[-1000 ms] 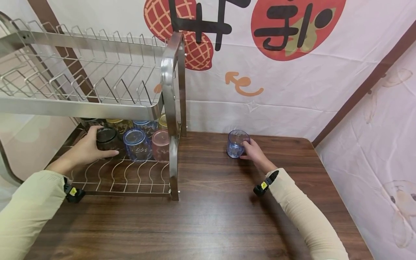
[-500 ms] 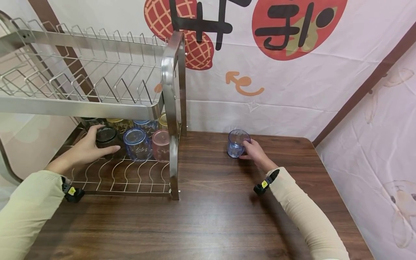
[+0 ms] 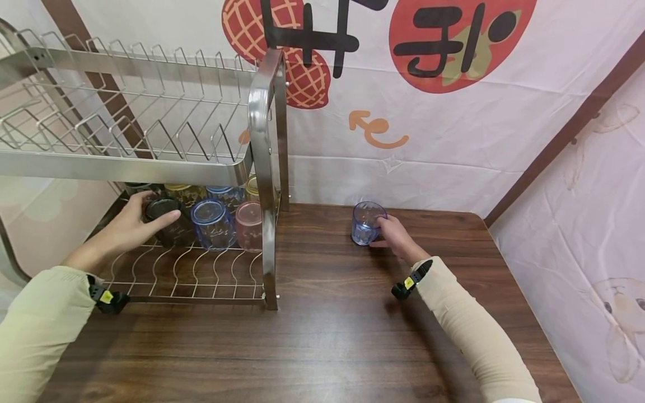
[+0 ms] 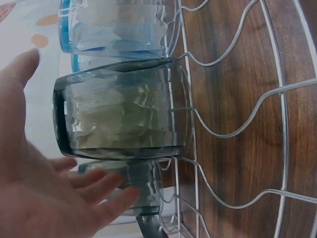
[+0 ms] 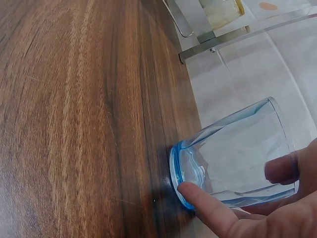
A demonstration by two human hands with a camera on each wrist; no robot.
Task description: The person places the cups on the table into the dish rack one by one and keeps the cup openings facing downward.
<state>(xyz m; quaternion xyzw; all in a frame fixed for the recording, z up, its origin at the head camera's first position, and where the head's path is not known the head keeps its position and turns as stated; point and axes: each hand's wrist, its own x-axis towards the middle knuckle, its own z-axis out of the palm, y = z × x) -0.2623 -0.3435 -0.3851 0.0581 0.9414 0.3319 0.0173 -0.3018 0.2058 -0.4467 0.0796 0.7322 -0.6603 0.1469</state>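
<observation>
On the lower tier of the wire dish rack (image 3: 188, 291), a dark grey drinking glass (image 4: 119, 111) stands upside down. My left hand (image 3: 123, 229) is around it with fingers spread; in the left wrist view the thumb and fingers are apart from the glass. Beside it stand an upturned blue glass (image 3: 214, 226) and a pink glass (image 3: 249, 226). At the right, another clear blue glass (image 5: 233, 153) stands upright on the wooden table, base down. My right hand (image 3: 398, 238) holds it from the right side, one finger low near its base.
Behind the front row are several more upturned glasses, including a yellow glass (image 3: 185, 194). The rack's upper tier (image 3: 126, 165) overhangs them. A metal side post (image 3: 271, 252) stands between the rack and the open tabletop (image 3: 327, 324). A printed cloth wall (image 3: 428, 179) borders the back.
The left thumb has lifted away from the dark glass, and the left hand has drawn slightly back to the left. The right hand and its blue glass have stayed nearly still.
</observation>
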